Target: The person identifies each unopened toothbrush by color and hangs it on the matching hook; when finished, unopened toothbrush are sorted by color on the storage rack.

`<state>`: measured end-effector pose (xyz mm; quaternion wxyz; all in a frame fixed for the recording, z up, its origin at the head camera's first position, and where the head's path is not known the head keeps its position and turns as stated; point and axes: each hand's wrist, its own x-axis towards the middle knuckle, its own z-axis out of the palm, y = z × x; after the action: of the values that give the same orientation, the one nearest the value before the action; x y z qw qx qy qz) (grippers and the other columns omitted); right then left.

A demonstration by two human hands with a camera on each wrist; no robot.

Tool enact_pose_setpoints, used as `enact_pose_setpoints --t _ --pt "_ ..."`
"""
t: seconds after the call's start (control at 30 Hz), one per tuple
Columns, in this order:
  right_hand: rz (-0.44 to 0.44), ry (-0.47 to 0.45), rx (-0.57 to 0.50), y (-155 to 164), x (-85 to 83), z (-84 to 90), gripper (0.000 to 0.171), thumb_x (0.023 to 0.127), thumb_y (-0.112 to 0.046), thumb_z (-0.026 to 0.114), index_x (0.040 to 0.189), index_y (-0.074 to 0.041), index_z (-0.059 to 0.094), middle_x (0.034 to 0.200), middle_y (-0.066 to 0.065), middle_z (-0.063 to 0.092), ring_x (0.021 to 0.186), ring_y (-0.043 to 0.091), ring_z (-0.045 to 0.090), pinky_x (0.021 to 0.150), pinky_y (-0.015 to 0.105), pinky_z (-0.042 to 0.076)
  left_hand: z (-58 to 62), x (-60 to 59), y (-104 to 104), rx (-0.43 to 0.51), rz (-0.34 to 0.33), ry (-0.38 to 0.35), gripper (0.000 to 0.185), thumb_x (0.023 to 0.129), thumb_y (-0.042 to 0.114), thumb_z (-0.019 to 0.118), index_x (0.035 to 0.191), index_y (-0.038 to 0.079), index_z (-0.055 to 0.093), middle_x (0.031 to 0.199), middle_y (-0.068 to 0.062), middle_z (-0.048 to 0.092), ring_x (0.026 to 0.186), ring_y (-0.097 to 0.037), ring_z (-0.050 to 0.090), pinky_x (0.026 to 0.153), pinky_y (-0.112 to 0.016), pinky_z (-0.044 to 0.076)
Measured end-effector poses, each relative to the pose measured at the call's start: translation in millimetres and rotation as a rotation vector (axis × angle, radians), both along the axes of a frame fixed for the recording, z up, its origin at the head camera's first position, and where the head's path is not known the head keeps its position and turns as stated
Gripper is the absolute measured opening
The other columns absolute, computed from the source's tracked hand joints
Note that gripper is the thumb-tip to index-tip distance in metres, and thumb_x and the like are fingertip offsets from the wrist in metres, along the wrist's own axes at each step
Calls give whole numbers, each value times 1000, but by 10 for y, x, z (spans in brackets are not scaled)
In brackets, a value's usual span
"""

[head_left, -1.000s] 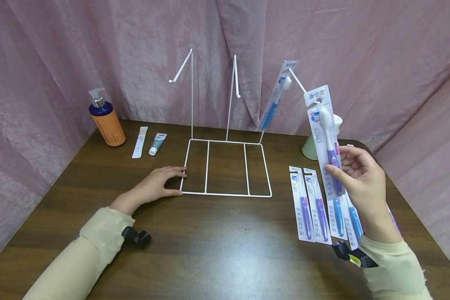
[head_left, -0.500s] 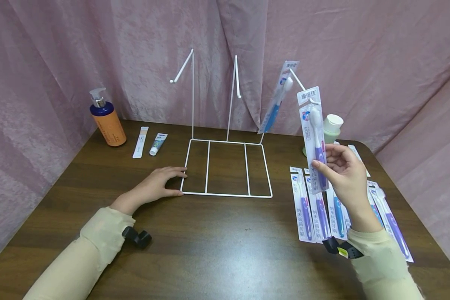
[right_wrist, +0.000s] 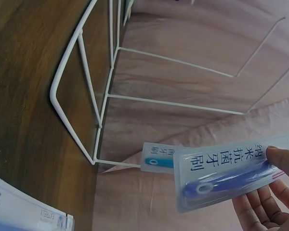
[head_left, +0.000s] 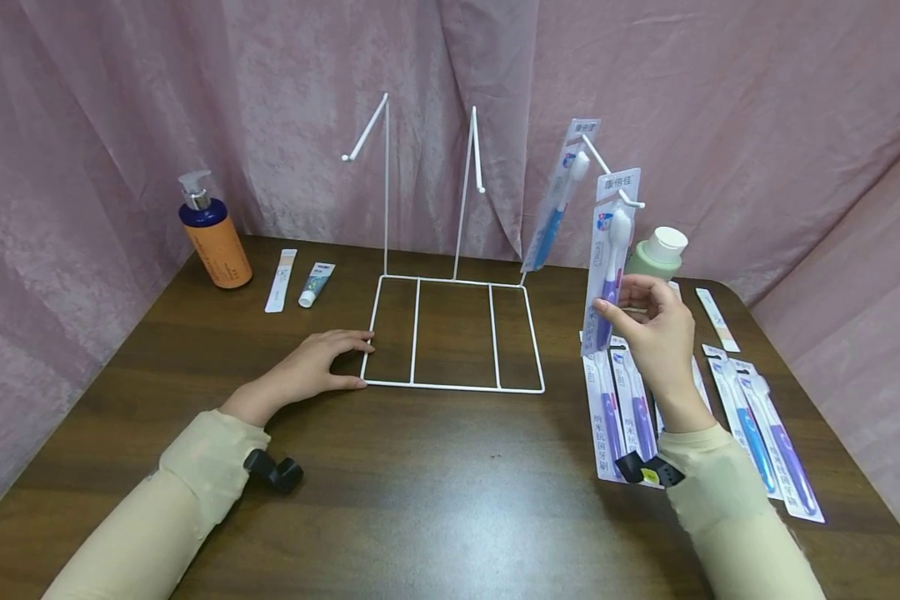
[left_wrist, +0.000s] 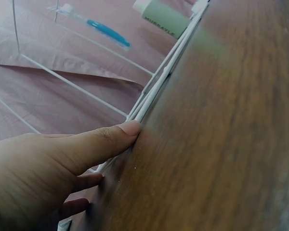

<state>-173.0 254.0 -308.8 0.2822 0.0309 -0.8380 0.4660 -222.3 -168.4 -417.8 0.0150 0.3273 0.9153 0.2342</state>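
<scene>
Head view: I'd line my right hand's [head_left: 656, 329] pinched purple packaged toothbrush [head_left: 610, 262] hole onto the white wire hook [head_left: 613, 179], left hand [head_left: 317, 373] flat steadying the rack.

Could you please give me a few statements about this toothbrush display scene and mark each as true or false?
1. The right hand holds a purple packaged toothbrush up by the rack's right hook. True.
2. The left hand grips the pump bottle. False: it rests against the white wire rack's base, and the bottle stands apart.
3. A blue packaged toothbrush hangs on the rack. True.
4. The toothpaste tube lies inside the rack's base. False: it lies left of it.
</scene>
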Motion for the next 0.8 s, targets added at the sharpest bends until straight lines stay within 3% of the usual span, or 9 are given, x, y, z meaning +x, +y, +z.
enact_pose_setpoints --t 0.17,0.5,0.57,0.7,0.8 --pt "-5 27 30 -46 -120 -9 37 79 -9 79 108 6 63 83 -15 58 76 -5 57 69 5 49 4 -7 1 -8 1 1 53 81 29 77 126 6 61 145 -14 49 134 -36 44 110 -58 32" --pt "-33 17 37 -108 -400 -9 39 79 -14 79 108 5 63 88 9 66 74 -7 54 70 7 46 6 -10 5 -11 5 -8 53 81 30 76 126 7 61 146 -13 48 135 -36 43 110 -58 32" --pt "-28 17 24 -109 -457 -15 39 79 -14 79 108 6 63 88 10 65 73 -7 54 69 8 45 5 -9 4 -11 7 -9 53 81 30 76 126 7 61 146 -13 48 135 -36 43 110 -58 32" --pt "-21 15 11 -115 -549 -25 38 79 -12 78 108 7 62 84 -4 60 73 -6 54 69 10 46 7 -2 6 -14 8 -8 54 81 30 77 127 7 61 146 -13 48 135 -36 43 110 -58 31" --pt "-16 9 2 -126 -595 -21 38 80 -12 77 109 7 62 85 -2 60 73 -7 54 70 9 46 8 2 5 -13 6 -5 53 81 30 76 126 7 61 146 -13 48 135 -36 43 110 -58 32"
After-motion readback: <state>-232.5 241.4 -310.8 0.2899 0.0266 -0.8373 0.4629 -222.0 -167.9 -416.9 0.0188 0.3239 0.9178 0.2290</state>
